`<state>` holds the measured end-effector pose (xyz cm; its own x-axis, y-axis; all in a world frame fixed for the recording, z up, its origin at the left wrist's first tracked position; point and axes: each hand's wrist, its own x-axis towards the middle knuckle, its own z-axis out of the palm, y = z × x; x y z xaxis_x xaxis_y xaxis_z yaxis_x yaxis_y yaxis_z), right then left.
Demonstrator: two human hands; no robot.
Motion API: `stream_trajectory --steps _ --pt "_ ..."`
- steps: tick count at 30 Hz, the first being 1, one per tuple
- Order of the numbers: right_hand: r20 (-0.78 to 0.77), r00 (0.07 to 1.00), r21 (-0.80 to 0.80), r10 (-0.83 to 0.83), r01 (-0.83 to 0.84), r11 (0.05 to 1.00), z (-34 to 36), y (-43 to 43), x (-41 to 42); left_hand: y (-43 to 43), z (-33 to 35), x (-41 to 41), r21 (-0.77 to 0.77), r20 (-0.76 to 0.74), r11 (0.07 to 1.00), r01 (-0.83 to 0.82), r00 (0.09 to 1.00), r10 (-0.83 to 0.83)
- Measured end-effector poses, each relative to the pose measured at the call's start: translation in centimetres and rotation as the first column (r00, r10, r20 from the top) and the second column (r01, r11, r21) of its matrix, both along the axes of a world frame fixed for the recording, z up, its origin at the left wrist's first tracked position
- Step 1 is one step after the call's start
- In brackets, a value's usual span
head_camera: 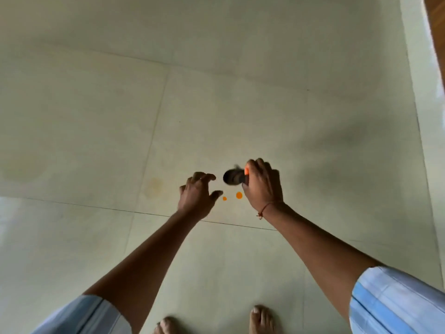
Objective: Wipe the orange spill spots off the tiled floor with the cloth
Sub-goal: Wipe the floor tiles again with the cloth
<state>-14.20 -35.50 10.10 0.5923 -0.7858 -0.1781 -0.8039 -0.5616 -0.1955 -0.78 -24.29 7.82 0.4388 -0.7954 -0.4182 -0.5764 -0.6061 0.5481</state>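
Floor [216,104] of pale tiles is filling nearly the whole head view, with grout lines crossing ahead of and under the hands. Open tile is lying to the left and far ahead; on the right a lighter strip [419,92] is running along the floor's edge, with a brown surface [437,22] beyond it in the top corner. Bare feet [261,320] are showing at the bottom edge.

Two orange spots are sitting on the tile between the hands: the larger orange spot [239,195] just beside the right hand, the smaller orange spot [224,198] just off the left thumb. A faint yellowish ring [154,186] is marking the tile well to the left.

Right hand [262,186] is reaching forward, fingers curled shut around a small dark object [232,177] that is sticking out leftward; blur makes it impossible to say whether this is the cloth. A thread band [265,209] is circling that wrist. Left hand [197,196] is hovering open, fingers loosely bent, holding nothing. Both forearms are extending from pale blue sleeves [395,300].
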Motion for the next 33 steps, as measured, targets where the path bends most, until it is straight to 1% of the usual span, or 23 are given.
stream_trajectory --steps 1,2,3,4,5,6,7,8,10,11,12,14,15,17,19,21,24,26,28,31,32,33 --pt "-0.026 0.999 -0.083 0.035 -0.037 0.996 -1.9 -0.6 -0.6 -0.5 -2.2 0.3 0.014 0.041 0.999 0.048 0.998 -0.049" --pt "-0.081 0.995 -0.124 0.058 -0.068 0.99 -4.6 -1.0 -1.4 -0.8 -5.0 0.4 0.038 0.086 0.993 0.107 0.99 -0.11" --pt "-0.165 0.984 -0.085 0.075 -0.089 0.992 -7.4 -1.2 -2.4 -0.9 -7.8 0.6 0.079 0.135 0.984 0.161 0.976 -0.171" --pt "-0.243 0.964 0.007 0.105 -0.107 0.994 -9.9 -1.3 -3.5 -0.8 -10.0 1.1 0.12 0.178 0.972 0.202 0.959 -0.221" --pt "-0.273 0.952 0.099 0.14 -0.117 0.988 -11.9 -1.2 -4.6 -0.5 -11.9 1.5 0.141 0.21 0.965 0.223 0.945 -0.249" --pt "-0.249 0.954 0.156 0.165 -0.128 0.979 -13.9 -1.0 -5.6 0.0 -13.9 2.1 0.15 0.241 0.959 0.238 0.932 -0.269" --pt "-0.194 0.964 0.156 0.181 -0.152 0.976 -15.3 -1.1 -6.2 0.3 -15.8 2.8 0.145 0.263 0.957 0.252 0.923 -0.282" --pt "-0.112 0.977 0.111 0.18 -0.167 0.98 -15.8 -1.3 -6.5 0.9 -16.7 3.5 0.134 0.273 0.953 0.273 0.914 -0.3" --pt "0.022 0.989 -0.017 0.146 -0.146 0.989 -16.7 -2.4 -6.0 1.2 -18.1 4.7 0.086 0.272 0.95 0.299 0.911 -0.311" --pt "0.038 0.99 -0.021 0.133 -0.132 0.991 -17.3 -3.1 -5.3 1.3 -18.6 5.0 0.07 0.276 0.949 0.308 0.908 -0.315" --pt "0.039 0.991 0.004 0.131 -0.131 0.991 -17.6 -3.5 -4.5 1.4 -18.8 5.3 0.055 0.291 0.946 0.318 0.901 -0.32" --pt "-0.007 0.991 0.058 0.137 -0.136 0.989 -18.7 -3.9 -3.3 1.8 -19.0 5.6 0.03 0.337 0.938 0.345 0.88 -0.335" --pt "-0.025 0.991 0.058 0.13 -0.129 0.99 -19.6 -3.9 -3.1 2.0 -19.2 5.8 0.025 0.367 0.927 0.374 0.859 -0.357" --pt "-0.025 0.994 0.025 0.104 -0.103 0.994 -21.0 -3.8 -3.1 2.6 -19.7 6.6 0.041 0.406 0.896 0.441 0.812 -0.418" --pt "-0.023 0.997 -0.04 0.07 -0.071 0.997 -22.4 -3.7 -3.1 3.2 -20.8 7.7 0.059 0.432 0.861 0.505 0.765 -0.478" --pt "-0.019 1.0 -0.086 0.014 -0.016 0.996 -23.3 -3.3 -2.6 3.4 -22.0 8.7 0.067 0.444 0.836 0.544 0.734 -0.514" --pt "-0.028 0.999 -0.104 0.041 -0.043 0.994 -23.6 -1.4 -3.3 3.5 -22.3 9.2 0.068 0.441 0.826 0.559 0.726 -0.528" --pt "-0.034 0.998 -0.049 0.056 -0.058 0.997 -23.3 -0.2 -4.7 3.4 -21.7 9.3 0.062 0.427 0.817 0.573 0.725 -0.541" --pt "-0.054 0.999 -0.011 -0.006 0.005 1.0 -22.8 -0.4 -5.3 3.3 -21.1 9.4 0.061 0.421 0.807 0.588 0.717 -0.555" --pt "-0.053 0.978 -0.038 -0.203 0.201 0.979 -23.2 -2.0 -1.6 3.7 -20.8 9.9 0.07 0.421 0.81 0.582 0.719 -0.552" --pt "-0.043 0.974 -0.027 -0.224 0.223 0.974 -23.5 -1.8 0.6 4.2 -20.9 10.2 0.066 0.42 0.825 0.562 0.734 -0.534" --pt "-0.021 0.983 -0.032 -0.183 0.182 0.983 -23.9 -0.4 2.7 4.8 -21.0 10.8 0.063 0.421 0.842 0.535 0.751 -0.509"
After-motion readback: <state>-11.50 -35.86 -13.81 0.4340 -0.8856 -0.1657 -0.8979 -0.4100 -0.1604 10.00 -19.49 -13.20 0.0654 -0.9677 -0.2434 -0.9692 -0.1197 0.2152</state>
